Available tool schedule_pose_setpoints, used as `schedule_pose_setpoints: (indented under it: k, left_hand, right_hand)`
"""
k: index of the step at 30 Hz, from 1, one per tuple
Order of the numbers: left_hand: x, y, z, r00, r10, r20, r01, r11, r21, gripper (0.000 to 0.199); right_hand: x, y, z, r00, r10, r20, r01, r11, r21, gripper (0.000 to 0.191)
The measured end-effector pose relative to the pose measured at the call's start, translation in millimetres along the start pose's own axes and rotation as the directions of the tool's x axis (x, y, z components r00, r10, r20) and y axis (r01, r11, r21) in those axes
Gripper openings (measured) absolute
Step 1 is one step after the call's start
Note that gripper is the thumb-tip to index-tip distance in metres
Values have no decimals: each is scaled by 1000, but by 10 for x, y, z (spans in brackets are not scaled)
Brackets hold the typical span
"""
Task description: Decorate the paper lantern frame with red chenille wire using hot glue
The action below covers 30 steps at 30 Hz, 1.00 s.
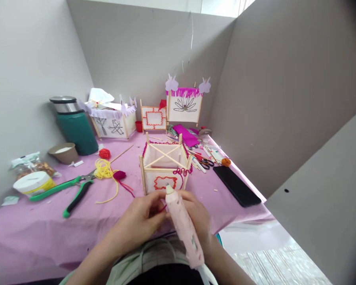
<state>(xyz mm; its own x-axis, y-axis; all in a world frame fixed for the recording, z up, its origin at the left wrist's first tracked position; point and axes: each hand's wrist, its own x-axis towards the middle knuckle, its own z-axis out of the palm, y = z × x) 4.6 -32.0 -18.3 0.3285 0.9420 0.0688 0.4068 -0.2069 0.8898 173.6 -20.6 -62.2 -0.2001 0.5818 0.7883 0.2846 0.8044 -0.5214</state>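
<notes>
- Main workpiece: a white-panelled stick-frame box stands on the pink-covered desk, near the middle of the front edge. Crossed sticks span its top; crimson yarn trims the upper edges, and an orange-red yarn outline marks the front panel.
- Right hand: partly closed, holding a pale pink glue gun along its thumb side. The exact finger grip is hidden. The nozzle points up toward the front panel of the box; the cord hangs below.
- Left hand: fingers curled, thumb and forefinger tips close together in front of the box. A crimson yarn strand shows at the fingertips; whether it is pinched cannot be told.
- Front-left area of the desk: pliers with green and black handles, their jaws directed toward a loose yellow yarn bundle. A small crimson yarn ball touches the bundle; a red yarn ball lies just behind.
- Left edge: a white-lidded tub, a brown bowl and a teal bottle.
- Right edge: a black smartphone, with an orange yarn ball and scissors near its far end.
- Back edge: three decorated stick-frame pieces; the rightmost panel bears a black flower outline.
</notes>
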Motion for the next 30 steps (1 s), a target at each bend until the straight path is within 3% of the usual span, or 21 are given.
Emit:
schedule_pose_setpoints:
  k: [2,5,11,16,20,24,30]
  left_hand:
    - [14,44,-40,997,-47,-65,46,999,-20,19]
    - [40,127,-122,983,-31,-182,23,999,-45,28]
    - [120,206,-225,908,-47,-417,-31,984,-178,29]
    - [182,227,-274,898,-49,-437,-118,931,-346,25]
    - [213,267,-267,875,-54,-481,-66,972,-228,19]
    - [218,264,-245,830,5,-558,-100,985,-140,17]
    - [187,222,-292,857,-11,-516,4,1000,-14,28]
  right_hand:
    - [-25,-10,-31,997,39,-67,-42,998,-39,23]
    - [-52,-55,-109,990,97,-105,-104,993,-58,16]
    - [-187,-116,-187,947,321,-11,-321,947,16,7]
    - [-176,-129,-126,921,386,55,-388,921,26,8]
    - [-87,-122,-65,919,388,77,-392,919,47,14]
    - [-56,-85,-26,913,396,93,-403,913,68,17]
    - [-44,-32,-32,915,399,64,-403,911,85,18]
